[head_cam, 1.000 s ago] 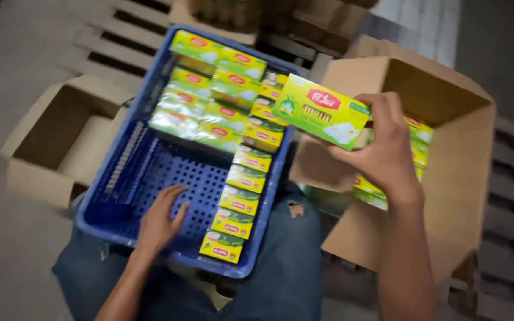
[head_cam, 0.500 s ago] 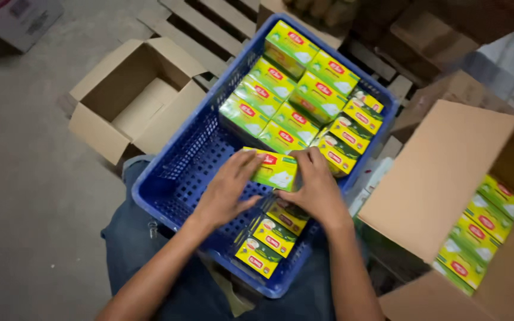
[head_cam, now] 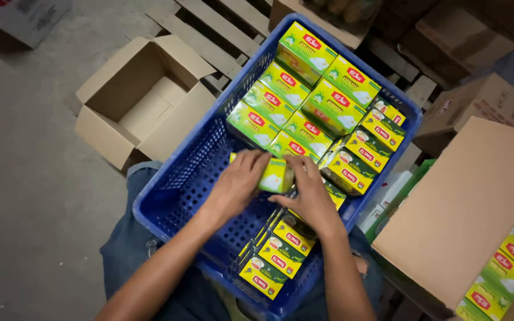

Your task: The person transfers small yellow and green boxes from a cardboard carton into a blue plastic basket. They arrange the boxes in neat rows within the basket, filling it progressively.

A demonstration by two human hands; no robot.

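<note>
Both hands are down inside the blue crate (head_cam: 174, 196), which rests on the person's lap. The left hand (head_cam: 237, 185) and the right hand (head_cam: 310, 199) close from either side on one yellow-green carton (head_cam: 275, 175), pressing it in low against the flat-laid cartons at the crate's far end. I judge this the placing step: the carton is at its slot but both hands are on it. Seating it would call for a push until it sits flush with its neighbours, then letting go.

Counting what shows: about eight larger cartons (head_cam: 328, 89) lie flat at the far end, some partly overlapped, so the count is rough. Along the right wall stands a row of smaller boxes on edge (head_cam: 361, 157), about four beyond the hands and three nearer (head_cam: 278, 258); some between are hidden under the right wrist. One empty cardboard box (head_cam: 135, 98) sits open on the floor to the left. One big cardboard box (head_cam: 465, 202) at the right holds more cartons (head_cam: 507, 267), four or so visible.
</note>
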